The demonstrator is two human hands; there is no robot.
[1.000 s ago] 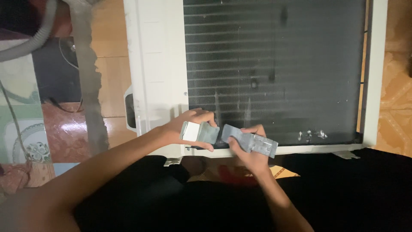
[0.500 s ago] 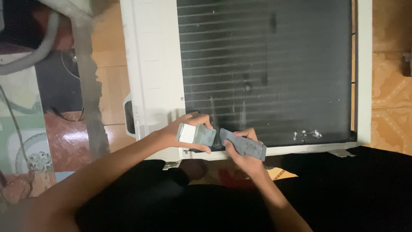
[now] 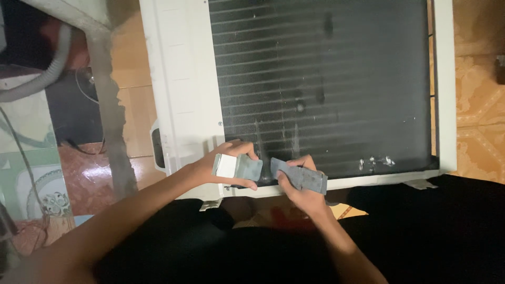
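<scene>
Your two forearms reach away from you over the dark cloth across your lap, the left one coming in long and slanted from the near left, the right one shorter and steeper from the near middle. Your right hand point(image 3: 301, 190) is curled shut around a flat grey piece point(image 3: 300, 176), thumb on top and fingers under, with its right end poking out past your knuckles. Your left hand point(image 3: 223, 168), just to the left, grips a grey-and-white block point(image 3: 236, 167), fingers over its far edge and thumb along its near edge. The two pieces sit near each other, a small gap between them, right at the near edge of the air-conditioner unit point(image 3: 184, 100).

Beyond your hands lies that unit's dark finned coil point(image 3: 326, 79), framed in white casing, with pale scuffs near its lower rim. Left of it a grey hose point(image 3: 31, 87) curves over the tiled floor point(image 3: 478, 105).

Compared with a second ago, both hands hold the same pieces in the same grips, and the pieces have come a touch closer together. The view has swung so the unit sits further right in it.
</scene>
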